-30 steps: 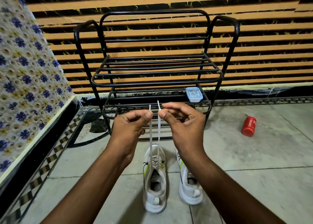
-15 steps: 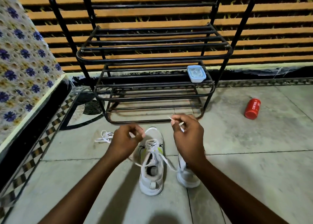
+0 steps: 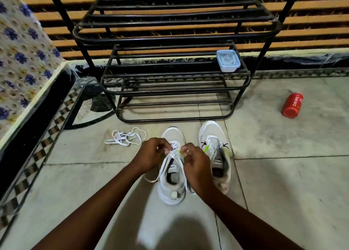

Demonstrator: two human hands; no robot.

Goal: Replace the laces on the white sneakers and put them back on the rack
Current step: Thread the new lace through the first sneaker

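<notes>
Two sneakers laced, I judge; left hand (image 3: 151, 155), right hand (image 3: 196, 160) pinching lace (image 3: 171, 156) lower centre; tying, racking (image 3: 175, 34) left

The rack (image 3: 175, 40) is cut off at the top edge, and both hands hide the left sneaker's (image 3: 172, 176) lacing.

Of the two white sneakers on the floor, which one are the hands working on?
The left sneaker: both the left hand and the right hand pinch its lace over it. The right sneaker stands beside it, untouched.
</notes>
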